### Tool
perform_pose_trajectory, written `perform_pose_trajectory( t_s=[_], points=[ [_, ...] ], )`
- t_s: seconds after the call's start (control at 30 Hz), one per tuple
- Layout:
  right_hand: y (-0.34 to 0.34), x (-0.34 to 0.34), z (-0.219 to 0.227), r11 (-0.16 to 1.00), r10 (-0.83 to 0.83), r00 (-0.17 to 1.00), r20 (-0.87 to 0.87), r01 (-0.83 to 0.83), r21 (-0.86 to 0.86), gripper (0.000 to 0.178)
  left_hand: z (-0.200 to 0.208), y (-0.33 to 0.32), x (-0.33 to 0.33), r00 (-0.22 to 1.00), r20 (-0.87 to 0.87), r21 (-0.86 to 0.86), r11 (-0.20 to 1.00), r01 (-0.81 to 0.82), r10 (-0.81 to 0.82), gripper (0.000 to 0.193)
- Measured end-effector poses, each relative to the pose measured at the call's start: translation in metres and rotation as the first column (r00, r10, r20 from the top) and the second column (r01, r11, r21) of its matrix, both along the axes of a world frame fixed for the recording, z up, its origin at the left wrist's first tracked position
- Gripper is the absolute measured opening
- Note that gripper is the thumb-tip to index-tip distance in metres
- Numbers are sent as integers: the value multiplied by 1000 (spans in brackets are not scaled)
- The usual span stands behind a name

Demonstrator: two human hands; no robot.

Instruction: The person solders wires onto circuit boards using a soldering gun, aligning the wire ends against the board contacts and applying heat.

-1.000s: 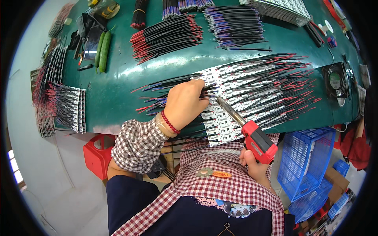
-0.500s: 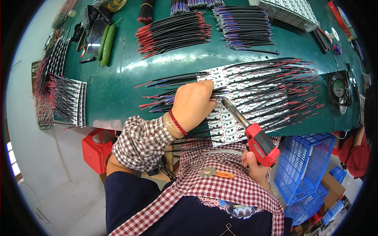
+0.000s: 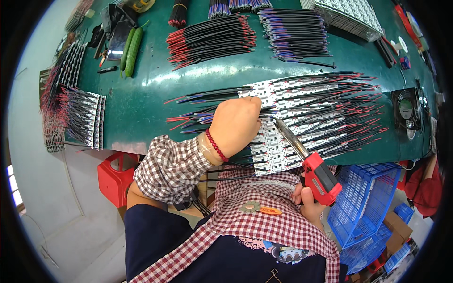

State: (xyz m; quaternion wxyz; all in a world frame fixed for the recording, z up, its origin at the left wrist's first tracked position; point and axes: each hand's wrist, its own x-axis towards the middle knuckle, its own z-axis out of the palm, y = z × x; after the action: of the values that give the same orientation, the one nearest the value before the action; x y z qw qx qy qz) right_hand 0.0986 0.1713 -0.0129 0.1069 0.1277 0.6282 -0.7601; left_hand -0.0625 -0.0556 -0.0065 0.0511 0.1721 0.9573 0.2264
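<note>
My left hand (image 3: 235,126), with a red bead bracelet at the wrist, rests fingers-down on a row of white strip boards (image 3: 302,120) with red and black wires soldered to them, on the green table (image 3: 141,99). It pinches wires against the boards, though the fingertips are hidden. My right hand (image 3: 309,203), low by my apron, grips the red handle of a soldering iron (image 3: 309,160). Its metal tip points up-left to the boards just right of my left hand.
Bundles of red-tipped (image 3: 210,40) and blue-tipped wires (image 3: 295,33) lie at the table's back. Two cucumbers (image 3: 130,49) and a phone lie at back left. More wired boards (image 3: 78,115) hang at the left edge. A small fan (image 3: 406,109) sits right; blue baskets (image 3: 363,207) and a red stool (image 3: 115,177) stand below.
The view has shifted slightly. My left hand and the soldering iron stay at nearly the same spot on the boards, the iron tip close beside my fingers.
</note>
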Motion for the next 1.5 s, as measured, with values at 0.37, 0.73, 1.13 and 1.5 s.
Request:
perform_pose_trajectory(
  t_s=[0.37, 0.73, 1.13, 1.5],
  points=[
    [13, 14, -6, 999, 7, 998, -61, -4, 49, 42, 18, -9, 9, 985, -145, 342, 939, -33, 88, 12],
    [6, 9, 6, 999, 26, 998, 63, -28, 30, 22, 0, -12, 6, 1000, 28, 118, 993, 3, -6, 16],
    [5, 10, -1, 995, 71, 993, 96, -78, 62, 20, 4, -3, 11, 999, -36, -4, 1000, 29, -29, 14],
    [7, 12, -4, 970, 182, 983, 39, -186, 156, 13, 6, -1, 5, 996, -36, -41, 996, 78, -80, 14]
  ],
)
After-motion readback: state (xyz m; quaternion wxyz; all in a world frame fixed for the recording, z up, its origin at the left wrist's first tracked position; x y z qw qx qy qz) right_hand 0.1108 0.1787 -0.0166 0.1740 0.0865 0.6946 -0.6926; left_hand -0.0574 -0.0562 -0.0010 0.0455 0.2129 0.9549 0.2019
